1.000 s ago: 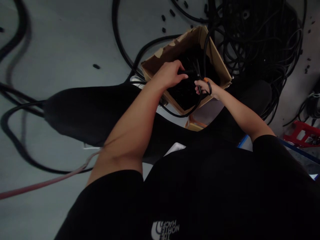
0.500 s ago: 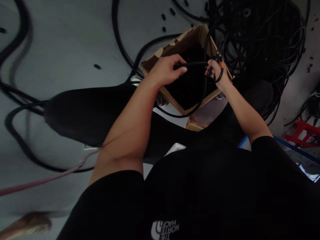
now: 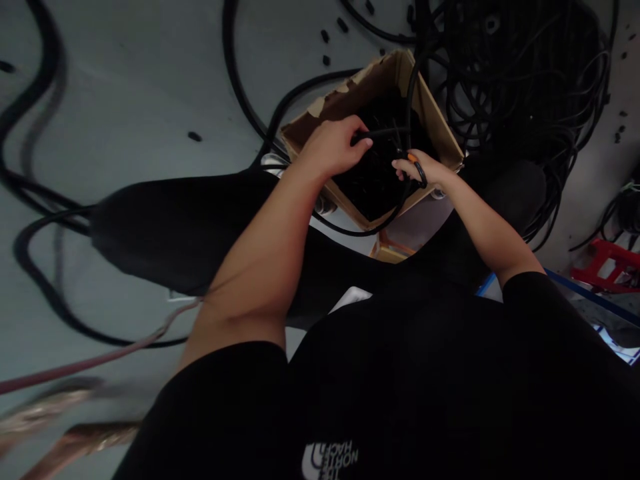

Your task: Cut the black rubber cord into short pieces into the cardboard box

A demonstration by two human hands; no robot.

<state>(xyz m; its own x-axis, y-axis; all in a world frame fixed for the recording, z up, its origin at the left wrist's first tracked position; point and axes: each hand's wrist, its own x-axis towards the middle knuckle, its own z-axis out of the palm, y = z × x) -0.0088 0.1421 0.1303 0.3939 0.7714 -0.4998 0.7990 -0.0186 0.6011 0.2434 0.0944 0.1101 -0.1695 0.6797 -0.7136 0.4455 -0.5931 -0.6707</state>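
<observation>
Over the cardboard box [image 3: 438, 119], my left hand [image 3: 340, 145] pinches a black cable [image 3: 383, 133] between thumb and fingers. My right hand [image 3: 417, 168] is closed around a tool with black and orange handles [image 3: 421, 175], probably scissors or cutters; its dark tip points up toward the cable. Dark pieces fill the inside of the box, too dim to tell apart. Another black cable [image 3: 411, 87] runs down across the box and loops below its near edge.
A large tangle of black cables [image 3: 500, 87] lies at the upper right. Small black pieces [image 3: 195, 137] are scattered on the grey floor [image 3: 140, 87]. Thick cables curve at the left beside a reddish hose [image 3: 100, 358]. A red object [image 3: 605, 267] sits at the right.
My right hand has moved down and left with the tool, away from the cable. My left hand stays nearly in place on the cable. Blurred shapes at the lower left have shifted.
</observation>
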